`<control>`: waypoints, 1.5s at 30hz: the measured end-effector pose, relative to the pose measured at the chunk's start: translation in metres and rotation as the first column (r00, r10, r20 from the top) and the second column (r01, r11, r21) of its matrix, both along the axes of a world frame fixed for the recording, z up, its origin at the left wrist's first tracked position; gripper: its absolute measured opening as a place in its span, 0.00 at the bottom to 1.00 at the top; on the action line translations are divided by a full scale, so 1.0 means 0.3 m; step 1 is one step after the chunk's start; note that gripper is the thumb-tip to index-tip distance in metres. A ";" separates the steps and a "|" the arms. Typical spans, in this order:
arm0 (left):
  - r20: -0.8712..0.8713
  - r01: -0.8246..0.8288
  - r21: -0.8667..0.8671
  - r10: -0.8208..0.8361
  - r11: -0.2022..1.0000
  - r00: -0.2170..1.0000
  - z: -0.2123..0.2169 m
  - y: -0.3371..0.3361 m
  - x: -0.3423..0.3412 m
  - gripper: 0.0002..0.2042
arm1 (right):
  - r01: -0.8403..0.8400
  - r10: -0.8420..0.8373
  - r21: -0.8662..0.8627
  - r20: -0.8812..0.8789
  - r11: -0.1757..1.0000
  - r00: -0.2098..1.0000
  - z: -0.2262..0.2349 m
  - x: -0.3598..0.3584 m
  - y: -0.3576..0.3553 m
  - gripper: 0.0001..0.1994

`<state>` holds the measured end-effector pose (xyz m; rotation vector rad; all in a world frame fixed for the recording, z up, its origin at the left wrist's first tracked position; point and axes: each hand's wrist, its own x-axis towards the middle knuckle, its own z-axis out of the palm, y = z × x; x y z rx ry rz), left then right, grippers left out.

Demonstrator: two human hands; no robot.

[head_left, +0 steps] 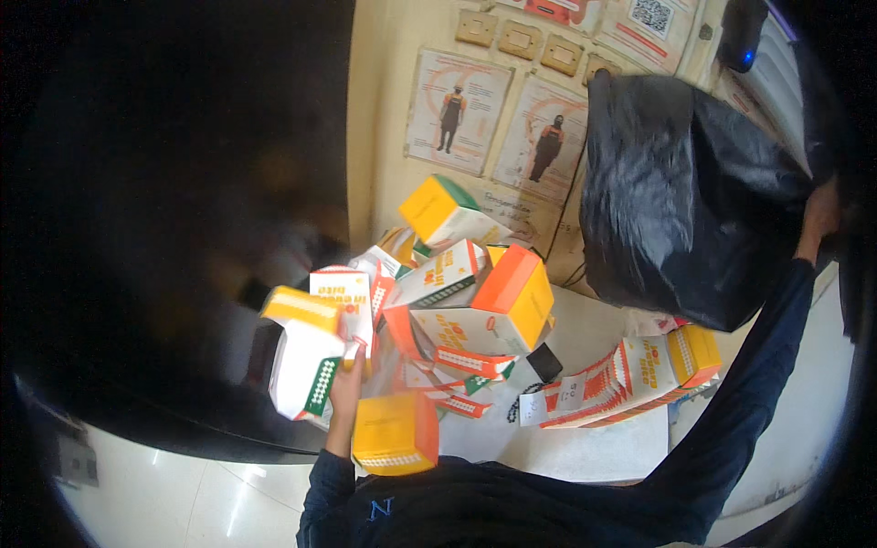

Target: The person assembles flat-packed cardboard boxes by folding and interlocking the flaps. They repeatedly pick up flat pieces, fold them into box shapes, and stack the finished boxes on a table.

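Glossy black bag (pixel 681 201) — wrinkled, at right, yellow-and-white cartons (pixel 480 329) — heaped, tilted

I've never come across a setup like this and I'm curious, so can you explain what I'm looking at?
There's no machine here: these are a person's two bare hands. The one picture comes from a wide fisheye camera on that person's head, looking down, so straight edges bend near its rim. On the white table sits a jumble of colourful boxes, with a stack of cartons to the right. The left hand seems to hold a white box. The right hand is at the edge of a black bag; I can't tell whether it grips it. Posters show behind the table.
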<state>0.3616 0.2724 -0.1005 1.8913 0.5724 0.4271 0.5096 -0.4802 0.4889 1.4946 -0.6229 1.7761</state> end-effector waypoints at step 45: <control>0.172 0.020 -0.374 0.048 0.927 0.984 -0.310 -0.039 -0.402 0.21 | -0.210 0.955 0.951 0.259 -0.226 0.147 -1.913 -0.755 1.456 0.19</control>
